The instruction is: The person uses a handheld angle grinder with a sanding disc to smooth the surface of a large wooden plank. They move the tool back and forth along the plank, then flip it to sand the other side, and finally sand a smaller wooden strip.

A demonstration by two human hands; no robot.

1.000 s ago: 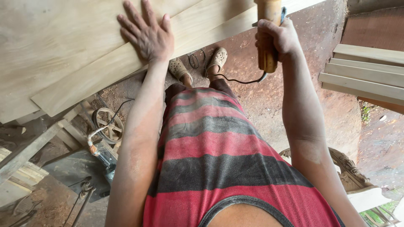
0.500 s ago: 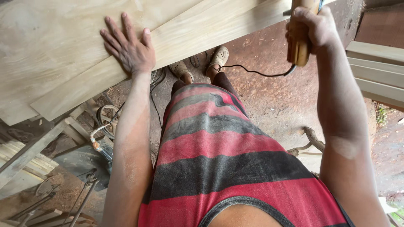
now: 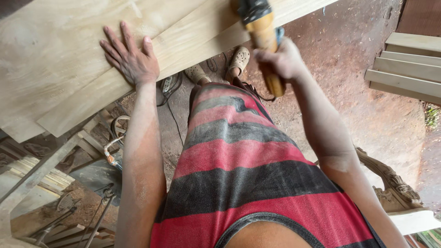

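Boards (image 3: 69, 69) of pale wood fill the upper left of your view, wide planks laid side by side and overlapping, slanting across wooden supports beneath. Below them the reddish dirt floor (image 3: 367, 115) spreads out, with more pale planks (image 3: 409, 69) stacked at the right edge and a carved wooden piece (image 3: 390, 181) near your right elbow. Your left hand (image 3: 131, 57) lies flat and spread on the plank near its edge, fingers apart and closed on nothing, likely pressing the wood steady. Your right hand (image 3: 282, 59) is wrapped tight around the yellow handle of a power tool (image 3: 262, 32), whose dark head meets the board at the top; its cable (image 3: 172, 115) trails across the floor by your sandals (image 3: 239, 59)
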